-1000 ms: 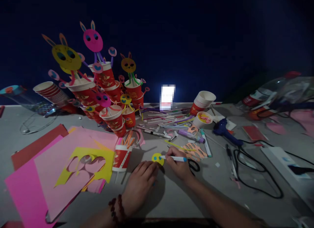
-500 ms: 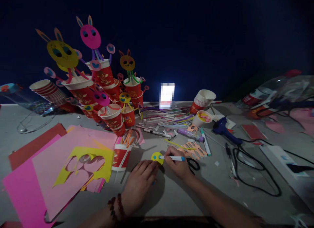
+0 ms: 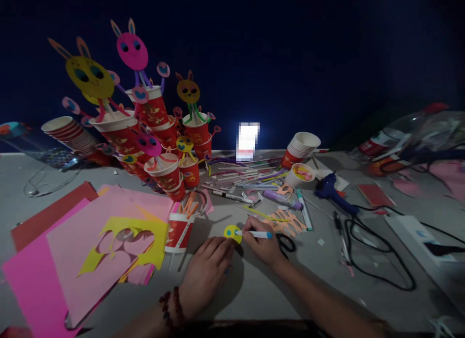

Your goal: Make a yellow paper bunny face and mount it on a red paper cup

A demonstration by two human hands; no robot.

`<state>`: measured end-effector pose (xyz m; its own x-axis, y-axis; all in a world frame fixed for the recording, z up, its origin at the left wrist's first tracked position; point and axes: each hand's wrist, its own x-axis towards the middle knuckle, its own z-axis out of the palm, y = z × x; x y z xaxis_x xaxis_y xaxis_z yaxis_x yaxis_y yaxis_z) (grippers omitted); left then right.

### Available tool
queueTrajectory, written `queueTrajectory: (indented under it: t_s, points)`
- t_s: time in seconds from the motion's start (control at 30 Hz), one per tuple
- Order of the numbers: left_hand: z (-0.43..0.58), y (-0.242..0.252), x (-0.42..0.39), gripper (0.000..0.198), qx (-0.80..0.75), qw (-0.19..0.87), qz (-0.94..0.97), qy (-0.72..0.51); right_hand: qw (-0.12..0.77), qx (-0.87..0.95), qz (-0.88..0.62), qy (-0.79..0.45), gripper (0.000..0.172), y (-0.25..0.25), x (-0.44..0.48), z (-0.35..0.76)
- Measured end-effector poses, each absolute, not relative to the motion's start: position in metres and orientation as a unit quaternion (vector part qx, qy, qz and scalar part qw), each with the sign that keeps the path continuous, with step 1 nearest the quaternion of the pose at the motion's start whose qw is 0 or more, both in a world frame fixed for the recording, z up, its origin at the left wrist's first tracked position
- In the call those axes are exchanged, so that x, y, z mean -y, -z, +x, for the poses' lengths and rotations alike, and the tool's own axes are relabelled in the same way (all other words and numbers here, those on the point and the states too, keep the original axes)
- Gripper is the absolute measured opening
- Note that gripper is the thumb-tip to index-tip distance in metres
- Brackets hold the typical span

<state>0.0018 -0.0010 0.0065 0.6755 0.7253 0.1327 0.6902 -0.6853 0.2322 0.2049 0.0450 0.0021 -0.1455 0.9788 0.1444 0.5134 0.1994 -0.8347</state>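
Observation:
A small yellow paper disc [image 3: 231,232] with two blue spots lies on the table in front of me. My right hand [image 3: 258,241] grips a white marker with a blue end [image 3: 257,234], its tip on the right-hand blue spot. My left hand [image 3: 210,260] rests palm down, its curled fingertips holding the disc's near edge. A small blue bit [image 3: 227,270] shows beside the left thumb; the rest of it is hidden. Black scissor handles [image 3: 285,245] lie just right of my right hand. A red paper cup [image 3: 178,234] holding orange strips stands left of the disc.
Pink and yellow paper sheets [image 3: 72,260] cover the left side. Red cups with paper rabbit figures [image 3: 116,130] stand behind them. Pens and straws [image 3: 247,176] lie scattered at the back. At right are a blue glue gun [image 3: 336,195], its black cord and a white power strip [image 3: 417,246].
The hands, disc and marker keep nearly the same places. The view has shifted very slightly, and the marker tip stays on the right-hand blue spot.

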Motion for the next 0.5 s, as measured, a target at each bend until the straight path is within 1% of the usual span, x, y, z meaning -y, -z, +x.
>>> queueTrajectory:
  t_s: [0.33, 0.5]
  points:
    - [0.0023, -0.0064, 0.0008, 0.037, -0.386, 0.081, 0.912, -0.111, 0.361, 0.686, -0.545, -0.321, 0.012, -0.0023, -0.0451, 0.2053]
    - [0.0015, -0.0055, 0.0013, 0.038, -0.386, 0.077, 0.913, -0.110, 0.366, 0.682, -0.545, -0.322, 0.014, -0.0030, -0.0449, 0.2049]
